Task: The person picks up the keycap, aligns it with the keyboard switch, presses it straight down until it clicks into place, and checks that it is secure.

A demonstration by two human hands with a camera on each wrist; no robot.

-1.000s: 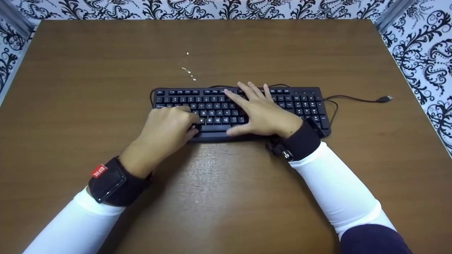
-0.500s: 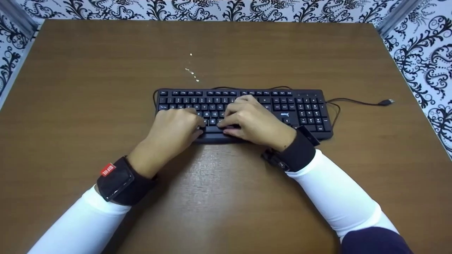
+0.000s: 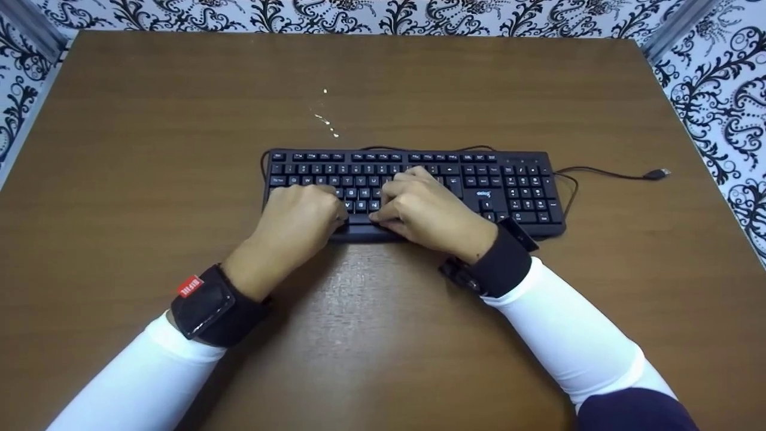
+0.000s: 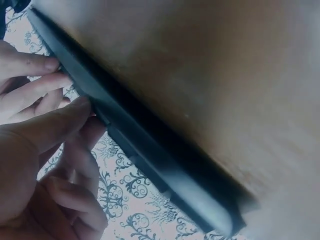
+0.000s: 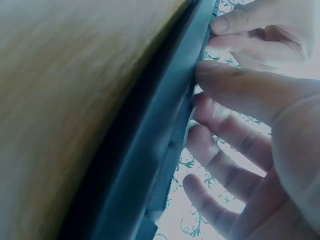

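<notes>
A black computer keyboard (image 3: 359, 179) lies on the brown table in the head view. My left hand (image 3: 304, 214) is over its left half, fingers bent down and thumb at the space bar. Over the middle keys is my right hand (image 3: 432, 211), its fingers loosely curved downward and the thumb low near the space bar. In the left wrist view, the left thumb (image 4: 70, 115) meets the front edge of the keyboard (image 4: 125, 115). The right wrist view has the right thumb (image 5: 220, 82) at the keyboard's edge (image 5: 155, 135), with the other fingertips along the keys.
A black cable runs behind the keyboard and out on the right, ending in a USB plug (image 3: 656, 174). Several small pale specks (image 3: 326, 123) mark the table (image 3: 179, 120) beyond the keyboard. Black-and-white patterned wallpaper (image 3: 443, 18) borders the table's far side.
My right hand, spread flat over the upper keys a second ago, has drawn back toward the front edge with its fingers bent. The left hand stays at nearly the same keys.
</notes>
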